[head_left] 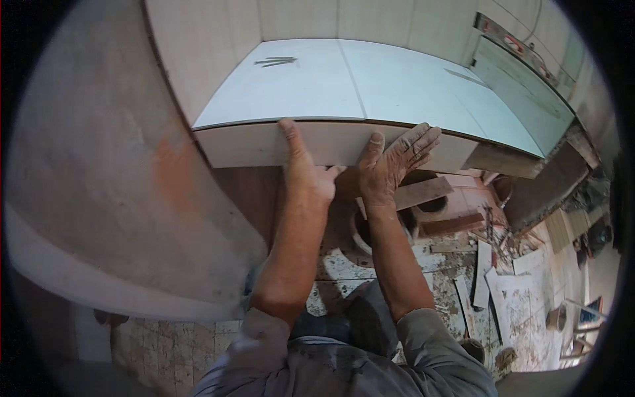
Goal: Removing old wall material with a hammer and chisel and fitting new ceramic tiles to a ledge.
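A pale strip of tile (248, 144) stands along the front edge of a ledge topped with large white tiles (410, 79). My left hand (305, 165) grips the strip, its thumb up the front face to the top edge and its fingers curled at the lower edge, partly hidden. Flat against the strip, just to the right, lies my right hand (395, 164), fingers stretched out and thumb apart. To the right of the strip the ledge's front shows a rough brown stretch (506, 160). A few thin dark sticks (276, 61) rest on the white tiles.
A curved grey wall (112, 185) closes in on the left. A bar like a spirit level (512, 43) leans at the back right. Beneath the ledge are buckets (362, 231) and a board (423, 193). Tile offcuts (483, 274) litter the dirty floor at right.
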